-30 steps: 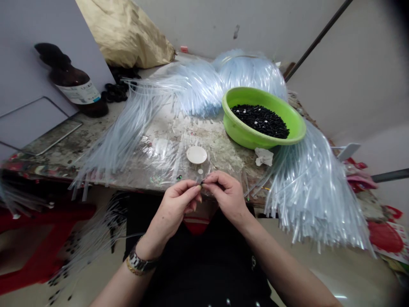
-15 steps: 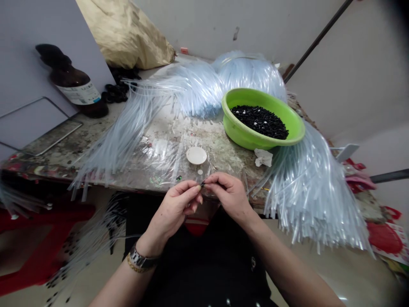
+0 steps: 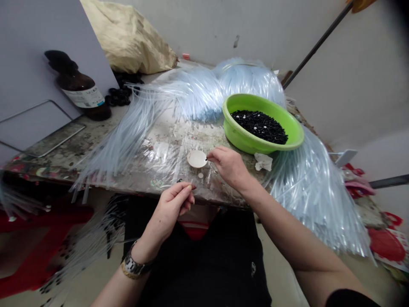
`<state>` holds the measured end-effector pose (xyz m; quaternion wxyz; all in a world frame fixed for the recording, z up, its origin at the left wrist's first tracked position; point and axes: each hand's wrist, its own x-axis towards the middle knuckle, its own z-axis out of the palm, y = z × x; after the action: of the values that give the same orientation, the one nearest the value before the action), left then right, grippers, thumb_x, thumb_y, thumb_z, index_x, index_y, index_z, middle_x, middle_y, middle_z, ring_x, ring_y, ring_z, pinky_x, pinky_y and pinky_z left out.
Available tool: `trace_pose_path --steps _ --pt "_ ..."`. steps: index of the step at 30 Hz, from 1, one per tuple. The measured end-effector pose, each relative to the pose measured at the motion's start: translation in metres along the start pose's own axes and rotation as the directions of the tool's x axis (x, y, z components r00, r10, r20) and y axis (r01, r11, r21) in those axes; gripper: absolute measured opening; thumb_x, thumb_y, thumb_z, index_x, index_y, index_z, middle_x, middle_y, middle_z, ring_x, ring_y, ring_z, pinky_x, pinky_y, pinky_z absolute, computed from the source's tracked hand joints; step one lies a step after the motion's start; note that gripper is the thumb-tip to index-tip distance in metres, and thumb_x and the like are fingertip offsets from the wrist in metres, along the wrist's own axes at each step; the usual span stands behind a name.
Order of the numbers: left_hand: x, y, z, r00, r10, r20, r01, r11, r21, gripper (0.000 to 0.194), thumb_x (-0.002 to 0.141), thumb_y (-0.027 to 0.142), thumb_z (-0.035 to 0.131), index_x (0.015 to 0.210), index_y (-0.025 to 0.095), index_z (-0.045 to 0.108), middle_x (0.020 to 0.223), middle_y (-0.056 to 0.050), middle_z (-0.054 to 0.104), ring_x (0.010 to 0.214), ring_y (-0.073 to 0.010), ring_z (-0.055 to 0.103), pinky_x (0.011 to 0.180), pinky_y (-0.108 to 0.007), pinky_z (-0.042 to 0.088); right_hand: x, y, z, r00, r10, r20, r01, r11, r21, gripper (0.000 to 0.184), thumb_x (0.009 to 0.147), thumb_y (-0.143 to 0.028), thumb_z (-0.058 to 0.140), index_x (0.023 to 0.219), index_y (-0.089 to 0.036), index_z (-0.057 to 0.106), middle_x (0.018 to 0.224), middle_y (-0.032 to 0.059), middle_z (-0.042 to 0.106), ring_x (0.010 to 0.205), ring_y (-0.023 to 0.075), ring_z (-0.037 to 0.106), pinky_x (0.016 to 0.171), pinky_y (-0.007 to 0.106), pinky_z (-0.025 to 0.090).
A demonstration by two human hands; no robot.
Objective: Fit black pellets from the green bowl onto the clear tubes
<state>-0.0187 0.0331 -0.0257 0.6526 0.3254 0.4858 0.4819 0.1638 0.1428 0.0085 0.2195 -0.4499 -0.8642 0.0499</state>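
Note:
My right hand is closed in a pinch on a small black piece, held at the right rim of a shallow white dish. Short black pieces of a like colour fill a green basin beyond that hand, with a few white bits on top. My left hand is pinched shut at the table's front edge. What its fingertips hold is too small and hidden to name. A thin clear tube runs by the left wrist; whether it reaches the fingers cannot be seen.
Bundles of clear plastic tubes lie at the left, back and right of the worn table. A brown bottle stands at the left. Crumpled white paper lies by the basin. A red stool is below left.
My hands were together over the table edge, fingertips at a small black piece. My right hand has moved forward to the dish with a black piece; the left has drawn slightly left.

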Motion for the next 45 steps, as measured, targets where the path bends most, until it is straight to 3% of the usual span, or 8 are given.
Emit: trace_pose_path --steps 7,18,22,27,32,35,40,45 --pt "0.001 -0.002 -0.003 1.0 -0.003 -0.009 0.003 0.999 0.043 0.025 0.082 0.038 0.067 0.09 0.014 0.067 0.063 0.001 0.059 0.05 -0.0076 0.047 0.042 -0.016 0.027 0.017 0.0 0.007 0.981 -0.059 0.186 0.129 0.913 -0.387 0.016 0.093 -0.018 0.054 0.088 -0.016 0.069 0.089 0.0072 0.067 0.08 0.0195 0.058 0.066 0.031 0.033" --pt "-0.001 -0.003 -0.004 1.0 0.009 -0.02 -0.008 0.999 0.034 0.024 0.081 0.038 0.068 0.087 0.016 0.067 0.063 0.001 0.06 0.049 -0.0079 0.049 0.041 -0.016 0.028 0.027 -0.012 0.01 0.951 -0.083 0.298 0.204 0.893 -0.401 0.022 0.092 -0.015 0.052 0.088 -0.014 0.073 0.09 0.0116 0.068 0.079 0.0217 0.057 0.064 0.033 0.031" --pt "-0.001 -0.004 -0.005 1.0 0.013 -0.026 -0.013 0.999 0.035 0.023 0.081 0.038 0.067 0.085 0.016 0.067 0.062 0.001 0.06 0.05 -0.0083 0.049 0.041 -0.016 0.028 0.027 -0.013 0.01 0.95 -0.069 0.303 0.17 0.931 -0.322 0.02 0.089 -0.015 0.055 0.083 -0.015 0.074 0.087 0.0108 0.068 0.074 0.0204 0.058 0.061 0.032 0.033" --pt "-0.001 -0.004 -0.006 0.999 0.011 -0.041 -0.01 1.0 0.023 0.023 0.081 0.038 0.068 0.087 0.015 0.067 0.063 0.001 0.06 0.049 -0.0082 0.048 0.042 -0.017 0.028 0.024 -0.01 0.005 0.978 -0.042 0.206 0.059 0.996 -0.073 0.018 0.089 -0.014 0.057 0.085 -0.018 0.075 0.09 0.0061 0.068 0.079 0.0167 0.061 0.068 0.027 0.04" --pt "0.001 -0.004 -0.006 0.999 0.015 -0.04 -0.014 0.999 0.038 0.026 0.082 0.039 0.066 0.09 0.015 0.067 0.064 0.0 0.06 0.05 -0.0082 0.048 0.042 -0.017 0.027 0.014 -0.011 -0.002 0.997 -0.063 -0.054 0.073 0.979 0.191 0.017 0.091 -0.016 0.057 0.085 -0.017 0.073 0.089 0.0049 0.067 0.083 0.0163 0.062 0.076 0.027 0.046" --pt "0.0 -0.003 -0.005 0.999 0.013 -0.039 -0.011 0.999 0.041 0.025 0.082 0.04 0.068 0.088 0.015 0.067 0.064 0.0 0.06 0.051 -0.0079 0.047 0.043 -0.017 0.026 0.008 -0.013 -0.002 0.979 -0.067 -0.193 0.107 0.973 0.202 0.019 0.094 -0.019 0.054 0.089 -0.019 0.072 0.092 0.0057 0.066 0.087 0.0171 0.061 0.08 0.028 0.047" --pt "-0.003 -0.001 -0.002 0.999 0.024 -0.026 -0.022 0.997 0.07 0.024 0.083 0.041 0.067 0.086 0.016 0.068 0.063 0.001 0.059 0.052 -0.0081 0.046 0.045 -0.017 0.026 -0.002 -0.017 0.004 0.994 -0.11 0.027 0.112 0.991 -0.068 0.019 0.092 -0.017 0.056 0.083 -0.018 0.072 0.085 0.0071 0.067 0.082 0.02 0.059 0.075 0.032 0.043" --pt "-0.006 0.001 0.001 0.999 0.029 -0.033 -0.026 0.995 0.094 0.025 0.082 0.042 0.067 0.084 0.017 0.067 0.061 0.002 0.057 0.051 -0.009 0.046 0.045 -0.019 0.027 -0.019 -0.025 -0.007 0.995 -0.037 -0.097 0.064 0.953 0.297 0.015 0.092 -0.018 0.058 0.086 -0.019 0.072 0.088 0.0052 0.067 0.083 0.0167 0.063 0.076 0.028 0.048"
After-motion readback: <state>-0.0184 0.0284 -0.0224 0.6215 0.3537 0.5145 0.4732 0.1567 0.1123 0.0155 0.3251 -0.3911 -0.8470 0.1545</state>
